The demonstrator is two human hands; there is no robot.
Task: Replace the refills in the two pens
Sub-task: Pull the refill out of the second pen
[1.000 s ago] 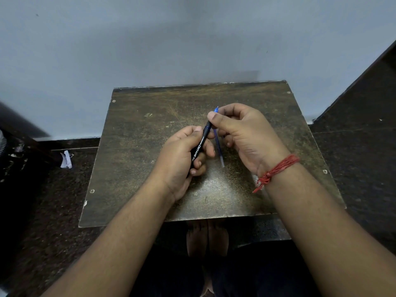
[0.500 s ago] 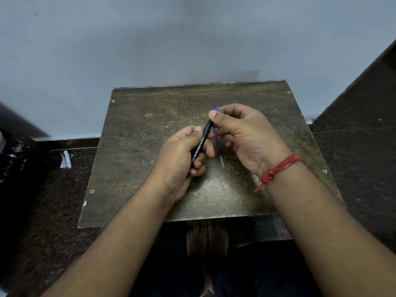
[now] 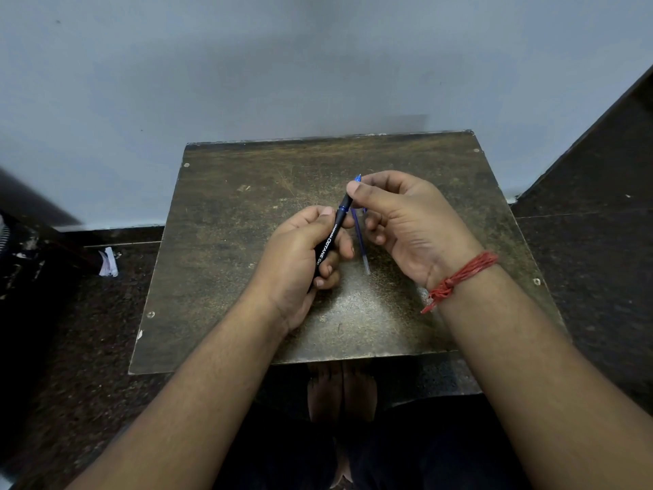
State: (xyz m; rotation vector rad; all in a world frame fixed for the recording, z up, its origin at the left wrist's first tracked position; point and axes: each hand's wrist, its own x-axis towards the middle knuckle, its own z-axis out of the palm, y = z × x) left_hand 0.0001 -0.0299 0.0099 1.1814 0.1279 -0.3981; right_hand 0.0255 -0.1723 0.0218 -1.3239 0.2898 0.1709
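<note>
Head view: a black pen (image 3: 330, 242), gripped in the left hand (image 3: 300, 263) above the table (image 3: 226, 242), gets its tip end pinched by the right hand (image 3: 406, 221), which also holds a blue refill (image 3: 360, 238); reassembly looks unfinished, no second pen visible.

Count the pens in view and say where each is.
1: a black pen gripped in the left hand. The right hand holds only a blue refill; a second pen may be hidden.
</note>
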